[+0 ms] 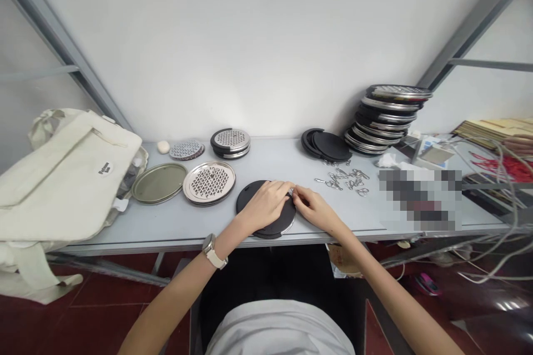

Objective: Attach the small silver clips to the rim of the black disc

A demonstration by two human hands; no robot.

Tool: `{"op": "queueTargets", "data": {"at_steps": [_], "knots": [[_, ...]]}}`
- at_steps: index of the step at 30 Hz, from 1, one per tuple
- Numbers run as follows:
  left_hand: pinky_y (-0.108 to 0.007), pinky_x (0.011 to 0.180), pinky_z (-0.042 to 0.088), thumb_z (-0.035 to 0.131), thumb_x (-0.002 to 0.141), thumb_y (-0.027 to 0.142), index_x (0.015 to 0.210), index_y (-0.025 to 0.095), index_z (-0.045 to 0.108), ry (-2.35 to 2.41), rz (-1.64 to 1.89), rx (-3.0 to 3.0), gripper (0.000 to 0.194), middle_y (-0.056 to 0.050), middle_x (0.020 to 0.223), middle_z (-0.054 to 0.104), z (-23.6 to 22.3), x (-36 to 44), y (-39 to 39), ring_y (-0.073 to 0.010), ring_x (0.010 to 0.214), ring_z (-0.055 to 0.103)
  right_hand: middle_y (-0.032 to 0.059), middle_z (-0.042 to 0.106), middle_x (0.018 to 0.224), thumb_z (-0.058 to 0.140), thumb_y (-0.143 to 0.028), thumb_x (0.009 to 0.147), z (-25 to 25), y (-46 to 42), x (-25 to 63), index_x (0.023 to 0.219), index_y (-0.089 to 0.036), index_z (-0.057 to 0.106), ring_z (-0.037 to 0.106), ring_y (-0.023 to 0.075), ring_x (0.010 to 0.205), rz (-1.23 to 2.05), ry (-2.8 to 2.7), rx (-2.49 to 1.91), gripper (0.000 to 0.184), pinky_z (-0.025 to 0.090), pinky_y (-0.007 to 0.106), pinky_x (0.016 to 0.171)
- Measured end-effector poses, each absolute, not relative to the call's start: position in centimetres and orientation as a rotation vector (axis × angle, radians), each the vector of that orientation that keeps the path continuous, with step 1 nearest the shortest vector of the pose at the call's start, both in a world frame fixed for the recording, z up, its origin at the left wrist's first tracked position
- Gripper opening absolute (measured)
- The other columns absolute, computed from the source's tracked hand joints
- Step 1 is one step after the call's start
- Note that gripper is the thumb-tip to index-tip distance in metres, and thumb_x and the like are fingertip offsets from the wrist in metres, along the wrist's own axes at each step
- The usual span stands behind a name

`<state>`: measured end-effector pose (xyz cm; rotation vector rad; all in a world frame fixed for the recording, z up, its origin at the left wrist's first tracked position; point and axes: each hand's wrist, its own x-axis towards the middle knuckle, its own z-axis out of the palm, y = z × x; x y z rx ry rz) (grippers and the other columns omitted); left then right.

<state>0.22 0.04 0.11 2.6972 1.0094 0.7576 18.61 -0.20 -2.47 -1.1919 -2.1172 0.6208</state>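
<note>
Farthest left of my grip sat a cream bag [70,161], then an olive disc [159,183] and, nearer, a perforated metal disc [209,182]. My left hand [268,202] lay over the black disc [281,223]; I could not tell whether its fingers gripped anything. My right hand [311,208] was at its right edge, fingertips narrowed, anything between them hidden. Farther right lay metal clips [355,183], then a tall stack [383,116].

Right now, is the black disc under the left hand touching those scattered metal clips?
Apart: the head view shows grey tabletop between the black disc and scattered metal clips.
</note>
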Motion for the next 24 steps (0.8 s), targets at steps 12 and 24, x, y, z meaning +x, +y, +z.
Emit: {"op": "queueTargets", "data": {"at_steps": [12,24], "knots": [[-0.036,0.093,0.043,0.042,0.094,0.012,0.118,0.016,0.049,1.011,0.751,2.706,0.026,-0.007,0.111,0.061,0.07,0.17,0.07,-0.0210,0.103,0.057,-0.0026,0.050,0.065,0.036,-0.028,0.095,-2.53,-0.04,18.64,0.077,-0.020,0.046,0.045,0.0144,0.060,0.675,-2.078,-1.189,0.022,0.034,0.027,0.060],[-0.036,0.094,0.043,0.042,0.093,0.011,0.118,0.017,0.049,1.005,0.741,2.692,0.027,-0.007,0.112,0.060,0.14,0.18,0.03,-0.0208,0.104,0.056,-0.0041,0.044,0.061,0.039,-0.029,0.093,-2.44,-0.18,18.64,0.072,-0.021,0.043,0.042,0.0131,0.057,0.704,-2.015,-1.219,0.023,0.034,0.026,0.057]]}}
